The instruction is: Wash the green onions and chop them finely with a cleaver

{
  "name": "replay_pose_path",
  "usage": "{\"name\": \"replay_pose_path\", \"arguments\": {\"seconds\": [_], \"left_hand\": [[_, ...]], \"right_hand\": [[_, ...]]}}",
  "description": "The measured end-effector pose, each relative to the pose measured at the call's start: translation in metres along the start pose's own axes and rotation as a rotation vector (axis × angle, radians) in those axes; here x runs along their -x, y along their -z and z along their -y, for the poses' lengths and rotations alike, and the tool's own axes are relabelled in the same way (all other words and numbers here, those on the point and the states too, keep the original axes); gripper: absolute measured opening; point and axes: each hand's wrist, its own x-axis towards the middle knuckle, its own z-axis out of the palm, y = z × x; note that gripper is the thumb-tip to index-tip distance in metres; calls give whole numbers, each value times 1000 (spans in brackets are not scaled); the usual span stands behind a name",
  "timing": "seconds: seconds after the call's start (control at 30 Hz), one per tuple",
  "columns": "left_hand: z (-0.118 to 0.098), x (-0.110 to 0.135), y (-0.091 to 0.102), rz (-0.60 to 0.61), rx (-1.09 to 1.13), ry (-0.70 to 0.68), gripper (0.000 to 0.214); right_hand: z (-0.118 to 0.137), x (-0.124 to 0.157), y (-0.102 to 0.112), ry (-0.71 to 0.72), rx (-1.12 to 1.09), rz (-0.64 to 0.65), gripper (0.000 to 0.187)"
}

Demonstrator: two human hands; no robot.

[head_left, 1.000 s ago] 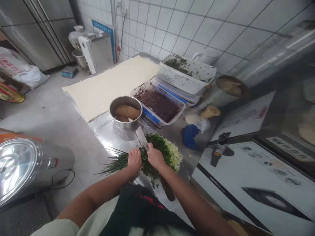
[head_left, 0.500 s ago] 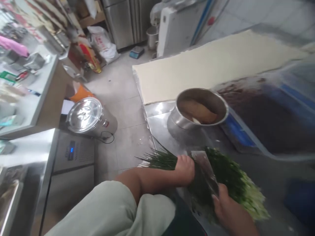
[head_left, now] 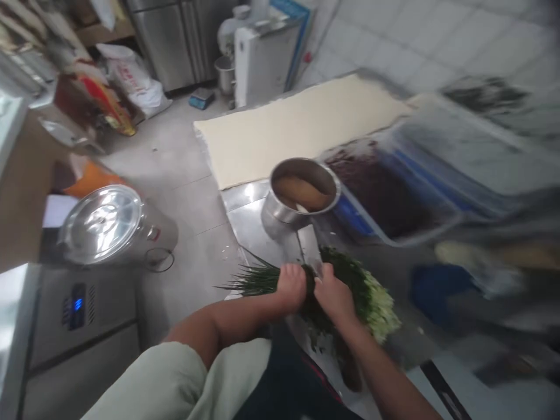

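Note:
My left hand [head_left: 292, 287] is closed round a bunch of long green chives [head_left: 256, 279], whose thin tips stick out to the left. Just to its right, my right hand [head_left: 336, 296] grips a cleaver [head_left: 310, 245]. The wide blade points away from me toward the pot, and the handle is hidden in my fingers. Chopped dark greens [head_left: 347, 269] lie under and beside my right hand, with a pale green chopped heap [head_left: 381, 308] at their right edge. The cut ends of the chives are partly hidden between my hands.
A steel pot [head_left: 282, 213] with brown contents stands beyond my hands. Behind it a long dough sheet [head_left: 271, 137] covers the table. A clear tub [head_left: 394, 240] of dark filling sits to the right. On the left are a lidded steel drum [head_left: 105, 224] and a steel cabinet [head_left: 109, 303].
The view has swung to the right. My right hand has moved up and closer to my left hand, and the cleaver now points past it toward the pot. My left hand still holds the chives.

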Motion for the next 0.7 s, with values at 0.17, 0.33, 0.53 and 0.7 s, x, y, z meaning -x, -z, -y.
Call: {"name": "replay_pose_path", "arguments": {"seconds": [0.17,0.33,0.53,0.7], "left_hand": [[10,10,10,-1,1,-98,103],[7,14,6,-50,-82,-130,102],[-5,15,1,-84,-155,-109,73],[-9,12,-3,-70,-173,-109,51]], "right_hand": [[-22,36,10,-130,-188,-95,25],[-39,76,22,-97,-195,-15,32],[-41,97,4,16,-153,97,35],[-45,78,-14,56,-186,94,40]]}}
